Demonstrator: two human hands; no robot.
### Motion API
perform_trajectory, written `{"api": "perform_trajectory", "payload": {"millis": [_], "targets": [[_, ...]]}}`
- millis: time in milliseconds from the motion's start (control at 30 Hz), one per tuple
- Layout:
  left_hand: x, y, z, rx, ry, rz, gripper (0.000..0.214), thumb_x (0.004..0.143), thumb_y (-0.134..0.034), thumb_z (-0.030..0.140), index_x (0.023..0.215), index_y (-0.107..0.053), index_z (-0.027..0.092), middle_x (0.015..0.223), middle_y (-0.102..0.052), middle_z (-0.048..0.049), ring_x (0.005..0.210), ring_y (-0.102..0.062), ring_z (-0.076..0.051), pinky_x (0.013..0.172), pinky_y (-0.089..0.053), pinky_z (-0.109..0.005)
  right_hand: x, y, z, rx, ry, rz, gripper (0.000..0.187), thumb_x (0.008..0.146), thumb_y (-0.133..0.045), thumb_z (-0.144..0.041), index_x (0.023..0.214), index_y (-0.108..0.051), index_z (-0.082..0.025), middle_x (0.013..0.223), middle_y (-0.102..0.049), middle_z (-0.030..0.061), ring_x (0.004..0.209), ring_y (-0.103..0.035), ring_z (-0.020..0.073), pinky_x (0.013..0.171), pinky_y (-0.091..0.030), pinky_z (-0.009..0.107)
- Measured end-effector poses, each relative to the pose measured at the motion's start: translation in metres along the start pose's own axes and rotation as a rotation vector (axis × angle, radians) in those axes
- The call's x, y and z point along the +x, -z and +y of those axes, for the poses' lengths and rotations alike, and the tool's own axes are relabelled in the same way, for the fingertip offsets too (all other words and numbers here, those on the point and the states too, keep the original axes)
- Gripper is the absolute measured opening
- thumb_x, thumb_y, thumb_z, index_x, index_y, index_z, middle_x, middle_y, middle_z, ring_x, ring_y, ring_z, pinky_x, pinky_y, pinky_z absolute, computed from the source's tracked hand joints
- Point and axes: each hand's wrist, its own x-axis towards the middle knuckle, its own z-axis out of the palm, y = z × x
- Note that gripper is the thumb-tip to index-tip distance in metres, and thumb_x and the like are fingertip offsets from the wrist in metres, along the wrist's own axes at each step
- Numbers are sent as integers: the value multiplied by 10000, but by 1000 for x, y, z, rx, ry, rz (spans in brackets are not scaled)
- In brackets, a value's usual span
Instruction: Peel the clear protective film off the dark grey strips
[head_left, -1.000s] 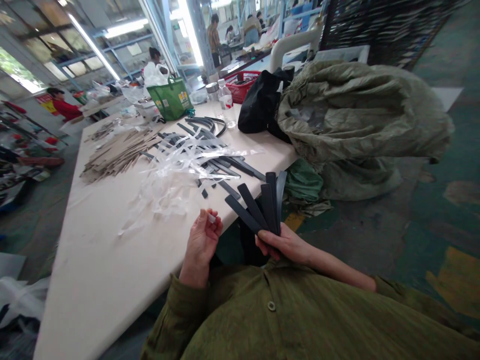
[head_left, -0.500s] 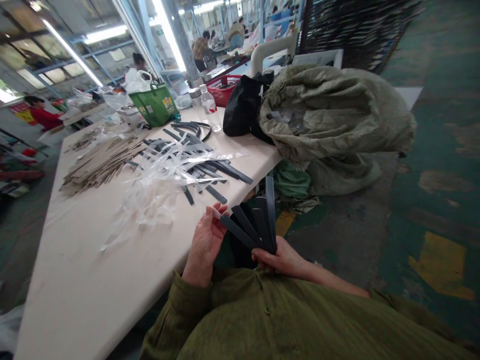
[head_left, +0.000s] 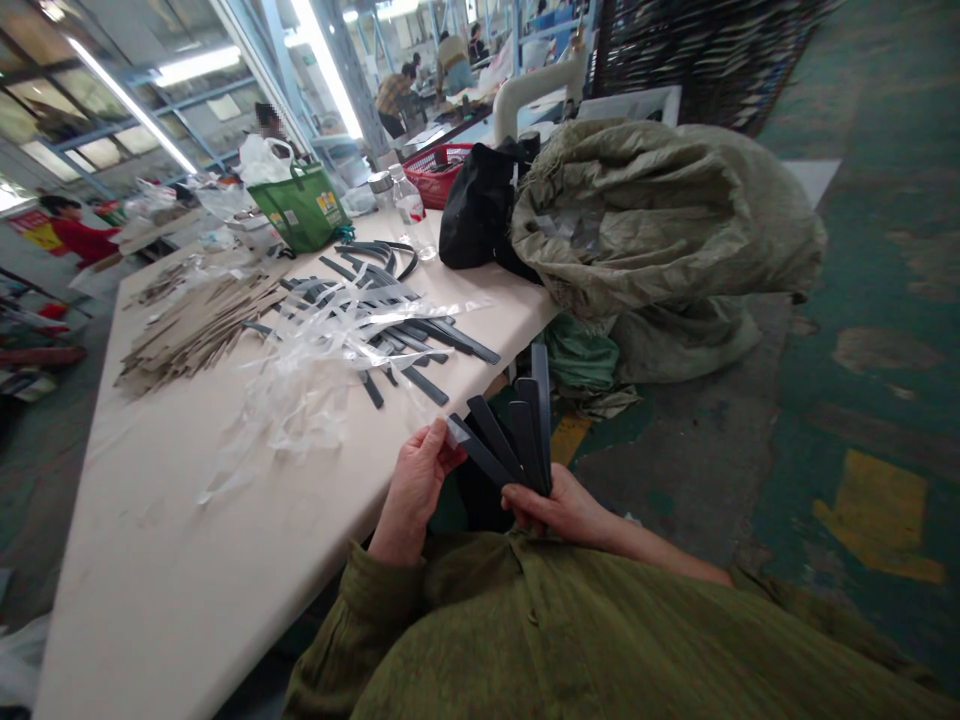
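Note:
Several dark strap-like strips (head_left: 526, 440) fan out from my right hand (head_left: 559, 505), which is closed round their lower ends. My left hand (head_left: 420, 480) pinches thumb against fingers at the tip of the leftmost strip. A small piece of whitish film (head_left: 456, 432) shows there, between my fingertips and the strip. How far the film runs along the strip I cannot tell. On the table (head_left: 187, 560) lies a loose heap of similar dark strips (head_left: 427, 383), partly covered by a tangle of clear film strips (head_left: 315, 370).
A stack of brown flat strips (head_left: 199, 325) lies on the table's left. Behind stand a green bag (head_left: 298, 212), a clear bottle (head_left: 412, 215), a red basket (head_left: 442, 178) and a black bag (head_left: 476, 215). A large woven sack (head_left: 675, 230) bulges beyond the table's right edge.
My left hand has shifted slightly right and down at the leftmost strip's tip, and more whitish film shows there. My right hand keeps its hold on the strips. The view has moved slightly.

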Motion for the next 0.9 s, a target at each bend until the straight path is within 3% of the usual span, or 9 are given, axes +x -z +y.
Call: {"api": "perform_trajectory", "payload": {"millis": [133,267,567,767,900], "targets": [[6,2,2,-21,-68,80,422,529,-909,414,694,-638,134,664,-691,-2,596,-641,-112,608,-538,-231,-1,6,6,1,34,60,506,819,-585,-636,731,-666,-144,536,-561,-10,413,-488,85,407,-399,187],[12,4,7,-131,-46,86,374,563,-903,355,705,-633,139,659,-678,5,601,-646,-104,613,-531,-216,-4,9,9,17,26,64,513,823,-577,-633,724,-666,-138,542,-570,-3,426,-501,87,423,-409,187],[19,-9,2,-179,-110,84,433,548,-895,443,653,-600,145,570,-622,39,514,-584,-73,518,-469,-176,-5,2,9,14,1,-31,490,812,-582,-626,731,-651,-148,548,-565,-9,421,-481,84,409,-384,185],[22,-9,-2,-114,-109,68,374,630,-859,435,723,-665,130,695,-702,-14,616,-656,-109,636,-526,-220,-5,3,11,13,-10,-50,496,807,-586,-635,738,-649,-147,549,-571,-5,426,-473,84,407,-373,186],[21,-7,-3,-100,-115,47,375,640,-849,452,734,-672,136,695,-705,-11,617,-660,-117,624,-524,-224,-4,3,13,27,-15,-53,499,804,-591,-640,735,-646,-149,543,-569,-6,425,-476,87,408,-380,189]]}}
